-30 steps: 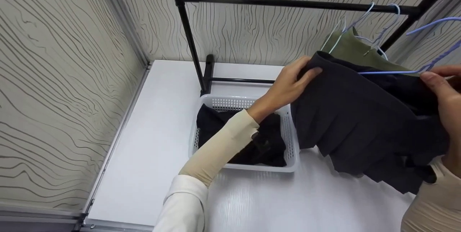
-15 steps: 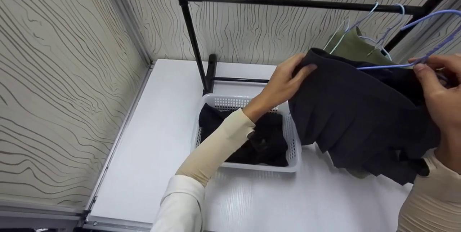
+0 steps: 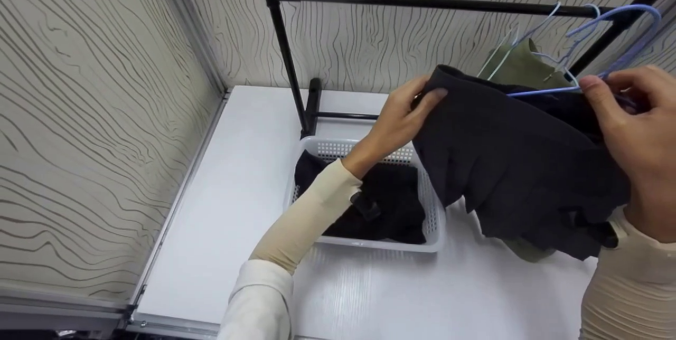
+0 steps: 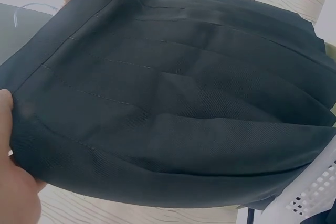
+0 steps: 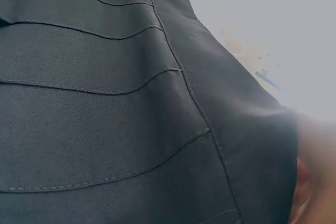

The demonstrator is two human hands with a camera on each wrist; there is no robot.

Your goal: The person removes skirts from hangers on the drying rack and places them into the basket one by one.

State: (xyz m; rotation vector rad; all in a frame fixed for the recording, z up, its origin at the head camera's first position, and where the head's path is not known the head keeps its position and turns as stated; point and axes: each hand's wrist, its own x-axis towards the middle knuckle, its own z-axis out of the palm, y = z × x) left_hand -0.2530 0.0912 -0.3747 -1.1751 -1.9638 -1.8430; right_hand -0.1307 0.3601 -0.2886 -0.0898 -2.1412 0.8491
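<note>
A dark navy pleated skirt (image 3: pixel 507 155) hangs between the two hands, its waistband upward and its pleats falling below. At the left end of the waistband, the left hand (image 3: pixel 404 113) pinches the cloth, with the thumb on the outer side. The right hand (image 3: pixel 641 113) grips a blue hanger (image 3: pixel 544 91) near the base of its hook, at the right part of the waist. The hanger's lower part goes into the waist opening and is hidden there. Stitched pleats of the skirt (image 4: pixel 157 87) fill much of the left wrist view.
A black clothes rack (image 3: pixel 422 0) stands behind the hands. On its right part hang light blue hangers and an olive-green garment (image 3: pixel 523 65). A white perforated basket (image 3: pixel 369 245) with dark clothes (image 3: pixel 393 197) sits on the white table (image 3: pixel 237 171).
Both hands have shifted left and slightly up with the skirt and the blue hanger. The hanger's hook has come fully into the head view.
</note>
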